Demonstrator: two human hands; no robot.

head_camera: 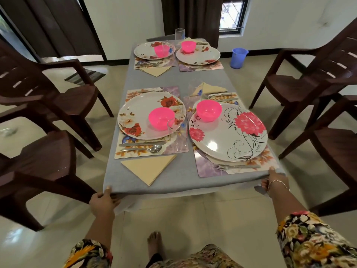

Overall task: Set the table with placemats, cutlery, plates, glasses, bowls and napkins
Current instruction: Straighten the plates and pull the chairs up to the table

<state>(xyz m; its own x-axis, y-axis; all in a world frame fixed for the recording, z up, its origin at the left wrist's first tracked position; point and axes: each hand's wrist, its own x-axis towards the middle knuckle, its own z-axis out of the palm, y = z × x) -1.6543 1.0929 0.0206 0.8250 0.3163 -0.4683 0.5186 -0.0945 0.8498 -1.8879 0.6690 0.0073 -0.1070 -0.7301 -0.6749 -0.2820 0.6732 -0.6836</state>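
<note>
Left hand (pixel 102 201) and right hand (pixel 275 180) each grip a near corner of the grey cloth-covered tabletop (pixel 179 180), fingers curled under its edge, thumbs on top.

on the desk (pixel 173 180): four placemats (pixel 173 149) (pixel 208 168) (pixel 172 62) (pixel 183 68), four plates (pixel 141 107) (pixel 231 146) (pixel 144 49) (pixel 202 56), four pink bowls (pixel 161 118) (pixel 208 110) (pixel 161 50) (pixel 188 46), four yellow napkins (pixel 148 168) (pixel 211 88) (pixel 154 71) (pixel 188 39), the farthest mostly hidden, and four clear glasses (pixel 179 34) (pixel 172 125) (pixel 194 88) (pixel 164 46), two of them faint. the cutlery (pixel 143 144) at the far settings is too small to count. four brown chairs (pixel 58 97) (pixel 38 171) (pixel 318 74) (pixel 338 142) stand round the desk, and one blue jug (pixel 238 58) is on the floor (pixel 212 219). two hands (pixel 102 200) (pixel 274 180).
</note>
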